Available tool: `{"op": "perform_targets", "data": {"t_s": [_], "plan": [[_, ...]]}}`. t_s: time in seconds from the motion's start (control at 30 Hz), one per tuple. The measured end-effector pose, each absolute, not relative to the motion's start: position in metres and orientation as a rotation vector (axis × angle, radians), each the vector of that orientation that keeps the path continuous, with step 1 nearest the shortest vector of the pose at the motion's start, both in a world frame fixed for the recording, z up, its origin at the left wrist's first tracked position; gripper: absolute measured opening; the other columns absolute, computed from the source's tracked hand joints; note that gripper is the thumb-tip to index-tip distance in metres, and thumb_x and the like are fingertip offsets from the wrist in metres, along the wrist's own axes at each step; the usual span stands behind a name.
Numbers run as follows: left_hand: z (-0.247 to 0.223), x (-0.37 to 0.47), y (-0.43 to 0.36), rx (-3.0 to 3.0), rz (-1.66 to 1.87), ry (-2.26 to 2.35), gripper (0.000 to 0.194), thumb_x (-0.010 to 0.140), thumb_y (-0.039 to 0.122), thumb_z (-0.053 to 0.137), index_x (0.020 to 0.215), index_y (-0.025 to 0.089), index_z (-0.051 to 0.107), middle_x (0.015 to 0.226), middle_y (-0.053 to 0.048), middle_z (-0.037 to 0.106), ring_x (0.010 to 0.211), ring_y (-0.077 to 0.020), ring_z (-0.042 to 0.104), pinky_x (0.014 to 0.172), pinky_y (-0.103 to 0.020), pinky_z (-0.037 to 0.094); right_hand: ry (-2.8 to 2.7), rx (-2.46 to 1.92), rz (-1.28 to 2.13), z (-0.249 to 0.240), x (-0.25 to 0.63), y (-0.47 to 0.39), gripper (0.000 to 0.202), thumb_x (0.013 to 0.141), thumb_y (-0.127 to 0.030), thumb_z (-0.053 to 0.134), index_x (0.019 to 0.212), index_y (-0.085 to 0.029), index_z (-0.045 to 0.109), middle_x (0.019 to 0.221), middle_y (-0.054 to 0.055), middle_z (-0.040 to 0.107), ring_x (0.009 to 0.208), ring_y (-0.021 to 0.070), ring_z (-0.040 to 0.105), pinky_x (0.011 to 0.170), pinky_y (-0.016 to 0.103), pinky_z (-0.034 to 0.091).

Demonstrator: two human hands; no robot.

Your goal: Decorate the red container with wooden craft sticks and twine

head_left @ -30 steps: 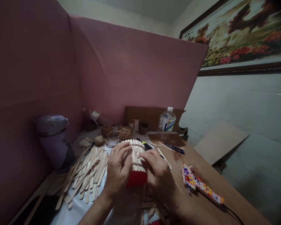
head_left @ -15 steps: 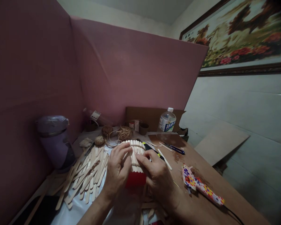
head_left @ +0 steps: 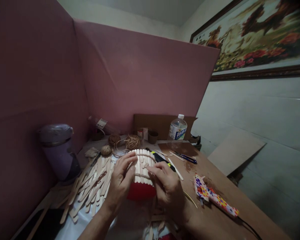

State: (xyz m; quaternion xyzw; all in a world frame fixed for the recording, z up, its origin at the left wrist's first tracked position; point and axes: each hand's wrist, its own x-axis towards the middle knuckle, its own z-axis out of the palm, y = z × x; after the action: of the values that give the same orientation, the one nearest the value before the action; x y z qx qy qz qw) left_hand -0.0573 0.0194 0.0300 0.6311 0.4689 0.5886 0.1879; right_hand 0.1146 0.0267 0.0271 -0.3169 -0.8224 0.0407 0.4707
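Note:
A round object covered with upright wooden craft sticks (head_left: 142, 166) is held between both hands, with twine bands around it and a red end (head_left: 141, 191) facing me. Small wooden pieces lie on its stick surface. My left hand (head_left: 122, 176) wraps its left side, fingers on top. My right hand (head_left: 166, 180) is at the right side, with thumb and index finger pinched at the small pieces; the fingertips touch the surface there.
Loose craft sticks (head_left: 95, 186) are piled at left, beside a purple tumbler (head_left: 60, 153). Twine balls (head_left: 132, 142) and a plastic bottle (head_left: 178, 130) stand behind. At right lie a cutter (head_left: 188, 158) and a flowered glue gun (head_left: 215, 198) with its cord.
Both hands have shifted slightly apart, and the left hand has moved left. More of the stick surface and its red end now shows.

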Motion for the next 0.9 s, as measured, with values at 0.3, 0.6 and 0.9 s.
{"op": "perform_targets", "data": {"t_s": [0.3, 0.6, 0.9], "plan": [[0.029, -0.059, 0.021, 1.745, 1.662, 1.289, 0.023, 0.084, 0.030, 0.050, 0.099, 0.022, 0.065, 0.124, -0.008, 0.057, 0.119, -0.0227, 0.049, 0.103, -0.041, 0.035, -2.131, -0.827, -0.073, 0.034, 0.112, 0.024, 0.036, 0.085, -0.015, 0.047, 0.118, -0.023, 0.060, 0.088, 0.008, 0.055, 0.075, 0.0174, 0.056, 0.061, 0.026, 0.047], [0.014, -0.068, 0.030, 1.247, 1.557, 1.347, 0.054, 0.078, 0.036, 0.057, 0.129, 0.018, 0.048, 0.132, -0.011, 0.052, 0.125, -0.0277, 0.044, 0.102, -0.043, 0.037, -1.615, -1.219, 0.759, 0.005, 0.109, 0.049, 0.061, 0.084, -0.053, 0.051, 0.133, -0.017, 0.043, 0.122, 0.016, 0.058, 0.114, 0.0289, 0.053, 0.093, 0.046, 0.044], [0.026, -0.064, 0.022, 1.151, 1.469, 1.210, 0.074, 0.078, 0.044, 0.059, 0.142, 0.024, 0.027, 0.143, -0.010, 0.040, 0.130, -0.0260, 0.039, 0.103, -0.041, 0.036, -1.634, -1.015, 0.827, 0.015, 0.109, 0.034, 0.072, 0.080, -0.047, 0.060, 0.140, -0.020, 0.031, 0.141, 0.014, 0.042, 0.128, 0.0288, 0.040, 0.103, 0.047, 0.036]]}}
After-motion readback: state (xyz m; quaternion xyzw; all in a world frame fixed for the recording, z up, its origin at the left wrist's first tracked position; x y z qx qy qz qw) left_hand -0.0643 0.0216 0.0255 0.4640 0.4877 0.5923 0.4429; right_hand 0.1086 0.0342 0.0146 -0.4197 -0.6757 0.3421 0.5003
